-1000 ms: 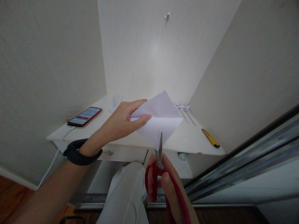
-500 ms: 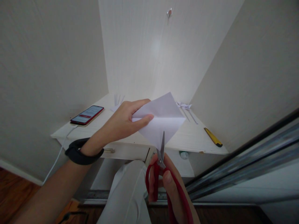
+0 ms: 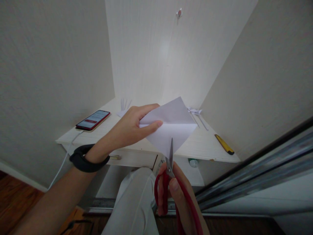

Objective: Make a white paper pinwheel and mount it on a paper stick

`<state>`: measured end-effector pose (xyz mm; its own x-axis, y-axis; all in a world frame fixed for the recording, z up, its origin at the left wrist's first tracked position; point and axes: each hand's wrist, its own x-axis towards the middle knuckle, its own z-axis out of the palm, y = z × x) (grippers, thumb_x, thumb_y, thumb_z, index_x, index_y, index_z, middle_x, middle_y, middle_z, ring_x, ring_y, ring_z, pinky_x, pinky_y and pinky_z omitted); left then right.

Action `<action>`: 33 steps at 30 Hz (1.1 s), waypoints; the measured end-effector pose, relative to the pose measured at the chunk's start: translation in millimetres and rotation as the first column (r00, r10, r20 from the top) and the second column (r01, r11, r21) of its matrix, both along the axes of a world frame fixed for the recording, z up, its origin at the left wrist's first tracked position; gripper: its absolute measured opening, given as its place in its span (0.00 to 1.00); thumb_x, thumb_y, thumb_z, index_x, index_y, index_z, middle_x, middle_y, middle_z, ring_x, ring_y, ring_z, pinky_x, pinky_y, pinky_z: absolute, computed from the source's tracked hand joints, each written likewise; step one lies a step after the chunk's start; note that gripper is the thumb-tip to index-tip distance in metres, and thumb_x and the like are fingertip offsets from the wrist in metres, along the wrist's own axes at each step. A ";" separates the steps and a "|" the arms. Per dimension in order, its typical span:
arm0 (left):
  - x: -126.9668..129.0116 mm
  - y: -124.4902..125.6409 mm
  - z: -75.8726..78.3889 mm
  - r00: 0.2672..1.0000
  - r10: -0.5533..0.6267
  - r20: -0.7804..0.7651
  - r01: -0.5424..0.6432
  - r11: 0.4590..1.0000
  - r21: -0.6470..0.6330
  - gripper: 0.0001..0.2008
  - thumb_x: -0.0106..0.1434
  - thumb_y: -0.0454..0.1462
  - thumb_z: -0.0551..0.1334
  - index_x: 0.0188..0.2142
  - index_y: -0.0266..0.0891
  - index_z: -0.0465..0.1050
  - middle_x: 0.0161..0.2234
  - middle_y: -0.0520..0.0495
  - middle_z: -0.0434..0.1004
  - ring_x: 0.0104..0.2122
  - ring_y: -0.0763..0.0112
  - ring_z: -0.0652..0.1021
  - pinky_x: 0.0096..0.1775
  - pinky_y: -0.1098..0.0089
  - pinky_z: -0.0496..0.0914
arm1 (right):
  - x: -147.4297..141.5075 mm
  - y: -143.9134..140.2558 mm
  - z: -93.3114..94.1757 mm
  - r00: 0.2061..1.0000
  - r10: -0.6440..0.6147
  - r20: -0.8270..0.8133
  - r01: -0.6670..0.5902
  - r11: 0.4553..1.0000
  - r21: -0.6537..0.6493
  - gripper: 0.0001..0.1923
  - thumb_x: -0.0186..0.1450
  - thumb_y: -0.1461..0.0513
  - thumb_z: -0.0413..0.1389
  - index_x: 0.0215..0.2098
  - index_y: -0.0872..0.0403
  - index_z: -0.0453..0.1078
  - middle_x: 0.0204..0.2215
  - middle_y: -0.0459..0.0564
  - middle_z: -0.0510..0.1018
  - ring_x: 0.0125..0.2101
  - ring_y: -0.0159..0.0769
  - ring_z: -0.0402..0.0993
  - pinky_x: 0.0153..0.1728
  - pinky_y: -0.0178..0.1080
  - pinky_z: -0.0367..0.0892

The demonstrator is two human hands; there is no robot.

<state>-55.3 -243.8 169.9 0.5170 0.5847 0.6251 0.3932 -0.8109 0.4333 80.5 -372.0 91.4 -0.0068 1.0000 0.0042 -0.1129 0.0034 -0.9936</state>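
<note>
My left hand (image 3: 137, 125) pinches a creased white sheet of paper (image 3: 168, 114) by its left side, thumb on top along the fold. The paper is held above the desk, with one corner pointing right and one pointing down toward me. In my right hand (image 3: 181, 192) is a pair of red-handled scissors (image 3: 169, 169), fingers in the loops. Its blades point up and away from me at the paper's lower corner, one blade lying over the sheet. How far the blades are parted is hard to make out.
A phone (image 3: 93, 119) on a charging cable lies on the white desk (image 3: 195, 147) at left. Cut paper strips (image 3: 125, 104) rest behind my left hand. At right are a folded paper piece (image 3: 195, 111) and a yellow utility knife (image 3: 224, 144). Walls enclose the desk.
Hands, paper and scissors keep nearly the same pose. The whole view has shifted slightly, and the scissor handles sit a touch lower and further right.
</note>
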 end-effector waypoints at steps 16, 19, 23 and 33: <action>-0.1 -0.2 -0.5 0.999 -0.033 0.010 0.033 0.999 -0.019 0.11 0.60 0.41 0.54 0.36 0.37 0.70 0.28 0.50 0.72 0.28 0.72 0.71 0.30 0.74 0.65 | 0.2 -0.6 -5.7 1.000 -0.005 0.011 0.005 1.000 -0.028 0.24 0.57 0.41 0.50 0.34 0.52 0.59 0.15 0.40 0.62 0.11 0.21 0.54 0.09 0.25 0.52; 0.0 0.1 -1.0 1.000 -0.029 0.011 0.029 0.999 -0.021 0.11 0.60 0.41 0.54 0.35 0.37 0.70 0.28 0.50 0.72 0.28 0.73 0.71 0.30 0.75 0.65 | -0.1 -1.0 -6.9 1.000 -0.015 0.018 0.015 1.000 -0.020 0.23 0.57 0.41 0.50 0.34 0.52 0.59 0.15 0.40 0.62 0.11 0.22 0.55 0.09 0.25 0.54; 0.3 0.0 -0.9 1.000 -0.026 0.014 0.027 0.999 -0.021 0.11 0.60 0.41 0.54 0.35 0.37 0.70 0.28 0.50 0.72 0.28 0.73 0.70 0.30 0.75 0.64 | -0.1 -1.0 -6.8 0.999 -0.020 0.033 0.021 0.999 -0.032 0.23 0.57 0.42 0.50 0.33 0.52 0.59 0.15 0.40 0.61 0.11 0.22 0.55 0.10 0.24 0.54; 0.8 1.2 -1.7 0.999 -0.046 0.029 0.047 0.998 -0.029 0.11 0.60 0.41 0.54 0.34 0.36 0.70 0.28 0.50 0.72 0.27 0.73 0.70 0.30 0.74 0.65 | -7.3 -8.7 -4.4 0.988 -0.153 0.001 0.153 0.988 -0.025 0.18 0.59 0.46 0.51 0.34 0.53 0.61 0.18 0.40 0.60 0.13 0.21 0.51 0.11 0.25 0.51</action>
